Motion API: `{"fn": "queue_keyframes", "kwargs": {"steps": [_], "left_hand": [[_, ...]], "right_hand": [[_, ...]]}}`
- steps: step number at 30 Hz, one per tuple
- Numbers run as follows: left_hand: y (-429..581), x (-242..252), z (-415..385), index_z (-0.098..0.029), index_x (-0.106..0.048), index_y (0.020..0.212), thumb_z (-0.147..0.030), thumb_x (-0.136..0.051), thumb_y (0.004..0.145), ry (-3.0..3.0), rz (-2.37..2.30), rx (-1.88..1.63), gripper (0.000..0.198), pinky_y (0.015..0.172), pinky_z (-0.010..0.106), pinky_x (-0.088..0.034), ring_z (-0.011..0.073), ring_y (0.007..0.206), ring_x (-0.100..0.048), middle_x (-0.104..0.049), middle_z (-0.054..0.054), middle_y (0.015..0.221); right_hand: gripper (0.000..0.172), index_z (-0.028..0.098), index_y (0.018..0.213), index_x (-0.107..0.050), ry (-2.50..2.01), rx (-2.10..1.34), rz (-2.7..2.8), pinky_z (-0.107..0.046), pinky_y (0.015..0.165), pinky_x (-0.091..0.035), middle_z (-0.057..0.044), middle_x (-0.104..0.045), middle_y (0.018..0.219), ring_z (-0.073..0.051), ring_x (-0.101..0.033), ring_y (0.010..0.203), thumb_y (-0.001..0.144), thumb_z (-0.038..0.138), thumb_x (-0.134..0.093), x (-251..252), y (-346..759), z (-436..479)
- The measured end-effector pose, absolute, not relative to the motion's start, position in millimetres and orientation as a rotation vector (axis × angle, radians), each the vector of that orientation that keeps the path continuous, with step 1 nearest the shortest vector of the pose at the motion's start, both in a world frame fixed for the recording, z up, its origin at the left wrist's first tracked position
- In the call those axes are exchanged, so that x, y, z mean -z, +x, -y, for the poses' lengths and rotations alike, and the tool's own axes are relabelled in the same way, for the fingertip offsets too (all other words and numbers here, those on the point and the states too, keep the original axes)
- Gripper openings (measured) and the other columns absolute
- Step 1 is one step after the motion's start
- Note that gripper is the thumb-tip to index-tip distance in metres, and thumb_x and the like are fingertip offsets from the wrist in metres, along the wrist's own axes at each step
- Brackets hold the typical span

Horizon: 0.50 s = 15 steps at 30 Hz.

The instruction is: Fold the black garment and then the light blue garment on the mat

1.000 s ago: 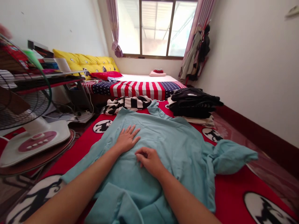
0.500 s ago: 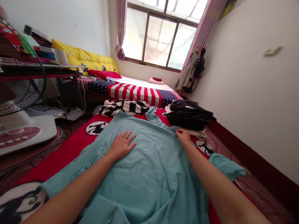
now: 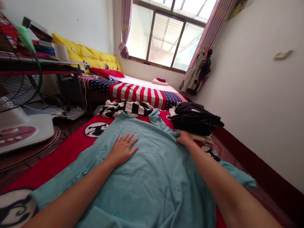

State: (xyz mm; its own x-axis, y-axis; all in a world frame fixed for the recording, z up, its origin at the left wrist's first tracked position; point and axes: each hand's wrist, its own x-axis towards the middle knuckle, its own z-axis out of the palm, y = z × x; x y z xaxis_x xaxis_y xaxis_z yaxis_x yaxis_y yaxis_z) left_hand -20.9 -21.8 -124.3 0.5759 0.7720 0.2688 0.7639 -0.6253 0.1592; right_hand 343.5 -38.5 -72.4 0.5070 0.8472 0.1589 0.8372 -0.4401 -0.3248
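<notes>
A teal long-sleeved garment lies spread over a red cover with round black-and-white cat patches. My left hand rests flat on the upper left of the cloth, fingers spread. At the garment's upper right edge, my right hand is closed, with a bit of the cloth pinched in its fingers. One sleeve sticks out to the right beyond my right forearm. Part of that sleeve is hidden under the arm. Wrinkles run across the lower part of the cloth.
Just beyond the garment lie a black-and-white checked cloth and a stack of dark folded clothes. A fan stands at the left beside a cluttered desk. Past these is a bed with a striped, starred cover.
My right hand has shifted slightly left and turned, with its fingers now lower on the garment's edge. My left hand stays flat in place. The view has tilted a little.
</notes>
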Motion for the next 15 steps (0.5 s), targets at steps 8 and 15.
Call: {"fn": "queue_keyframes", "kwargs": {"steps": [8, 15], "left_hand": [[-21, 124, 22, -0.033, -0.041, 0.139, -0.053, -0.035, 0.091, 2.759, -1.352, -0.490, 0.053, 0.111, 0.051, -0.019, 0.0278, 0.139, -0.025, -0.031, 0.004, 0.151], [-21, 123, 23, -0.034, -0.040, 0.139, -0.054, -0.034, 0.091, 2.755, -1.357, -0.491, 0.052, 0.111, 0.050, -0.018, 0.0269, 0.139, -0.025, -0.030, 0.003, 0.151]], "right_hand": [[0.031, 0.011, 0.096, -0.066, -2.354, 0.156, 1.071, -0.030, 0.072, -0.050, -0.010, -0.071, 0.073, -0.024, -0.067, 0.081, 0.078, 0.022, -0.043, 75, 340, 44], [0.046, 0.008, 0.118, -0.056, -2.268, 0.144, 1.295, -0.035, 0.095, -0.044, -0.017, -0.062, 0.116, -0.027, -0.056, 0.111, 0.079, 0.032, -0.054, 106, 295, 51]]}}
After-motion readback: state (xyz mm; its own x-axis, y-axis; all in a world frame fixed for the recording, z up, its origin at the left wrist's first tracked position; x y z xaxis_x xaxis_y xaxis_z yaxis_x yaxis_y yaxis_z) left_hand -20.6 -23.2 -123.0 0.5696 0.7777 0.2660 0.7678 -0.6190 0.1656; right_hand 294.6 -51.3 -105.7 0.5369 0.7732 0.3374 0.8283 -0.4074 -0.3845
